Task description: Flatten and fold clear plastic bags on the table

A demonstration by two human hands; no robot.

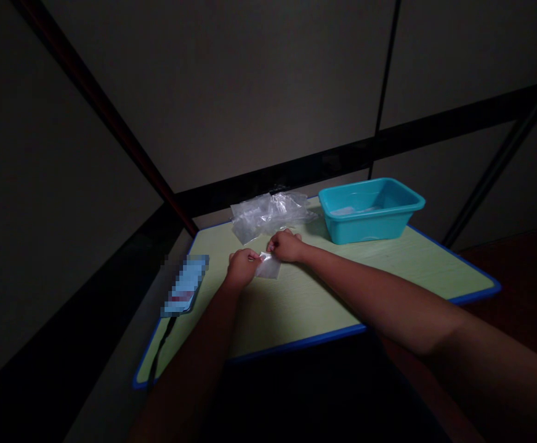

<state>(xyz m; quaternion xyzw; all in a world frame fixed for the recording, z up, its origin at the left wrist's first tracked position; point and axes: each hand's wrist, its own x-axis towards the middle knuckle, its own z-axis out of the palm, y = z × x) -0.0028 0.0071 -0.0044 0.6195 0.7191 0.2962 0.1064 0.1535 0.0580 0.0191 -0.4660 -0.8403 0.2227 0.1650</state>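
Note:
A small clear plastic bag (pixel 269 267) lies over the middle of the pale green table (pixel 296 307), between my two hands. My left hand (pixel 243 266) pinches its upper left edge with thumb and finger. At the bag's top right corner is my right hand (pixel 286 245), its fingers curled together; what they hold there is too small to make out. Just behind my hands, a loose pile of clear plastic bags (pixel 268 213) rests at the table's back edge.
A turquoise basin (pixel 370 223) with some pale pieces inside stands at the back right of the table. At the left edge lies a blurred-out phone-like object (pixel 186 286) with a dark strap (pixel 161 347). Wall panels rise behind the table.

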